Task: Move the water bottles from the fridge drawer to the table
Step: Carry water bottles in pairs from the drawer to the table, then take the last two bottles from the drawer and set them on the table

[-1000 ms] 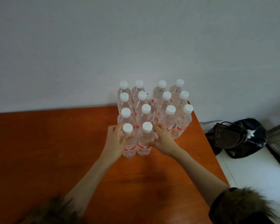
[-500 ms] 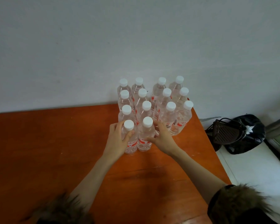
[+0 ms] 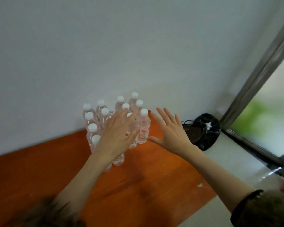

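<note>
Several clear water bottles (image 3: 143, 126) with white caps and red labels stand upright in a tight cluster at the far right corner of the orange wooden table (image 3: 39, 163), against the wall. My left hand (image 3: 117, 136) hovers flat in front of the cluster with fingers spread, covering some bottles and holding nothing. My right hand (image 3: 169, 130) is raised beside the cluster's right side, fingers spread and empty. The fridge drawer is not in view.
A pale wall (image 3: 105, 46) backs the table. A black bag with a dark basket (image 3: 202, 130) lies on the white floor just past the table's right edge. A metal-framed glass door (image 3: 261, 99) stands at the right.
Both hands have let go of the two front bottles and lifted away, fingers spread. The view has swung to the right, showing the glass door.
</note>
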Available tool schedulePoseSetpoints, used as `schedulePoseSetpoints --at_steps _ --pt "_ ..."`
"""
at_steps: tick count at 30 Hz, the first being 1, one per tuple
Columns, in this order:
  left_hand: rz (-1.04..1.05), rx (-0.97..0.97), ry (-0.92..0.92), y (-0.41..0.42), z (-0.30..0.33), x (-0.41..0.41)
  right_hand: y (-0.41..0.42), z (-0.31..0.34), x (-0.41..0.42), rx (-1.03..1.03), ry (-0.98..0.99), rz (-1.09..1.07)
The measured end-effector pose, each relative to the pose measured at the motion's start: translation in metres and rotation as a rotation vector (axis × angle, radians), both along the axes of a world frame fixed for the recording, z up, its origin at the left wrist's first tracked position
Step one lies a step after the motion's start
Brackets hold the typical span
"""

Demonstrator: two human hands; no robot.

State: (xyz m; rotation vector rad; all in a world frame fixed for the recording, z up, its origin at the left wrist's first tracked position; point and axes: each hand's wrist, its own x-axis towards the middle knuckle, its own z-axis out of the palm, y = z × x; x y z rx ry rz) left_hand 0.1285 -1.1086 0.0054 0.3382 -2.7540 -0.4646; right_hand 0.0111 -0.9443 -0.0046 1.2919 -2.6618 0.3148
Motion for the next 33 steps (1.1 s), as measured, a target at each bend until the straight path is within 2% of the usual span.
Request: schedulePoseSetpoints --at_steps 4,10,24,33 --pt "-0.11 -0.217 0.029 0.054 0.018 -0.02 0.084 0.032 0.007 0.053 0.202 -0.18" --pt "-0.351 -0.33 0.143 0.178 0.045 -0.016 0.232 0.058 0.07 0.069 0.295 -0.451" --pt "-0.943 -0.29 0.175 0.521 0.042 0.076 0.557 0.049 0.288 0.081 0.159 -1.084" --pt "-1.212 -0.258 0.159 0.728 0.021 0.074 0.734 0.034 0.334 0.135 0.109 -1.396"
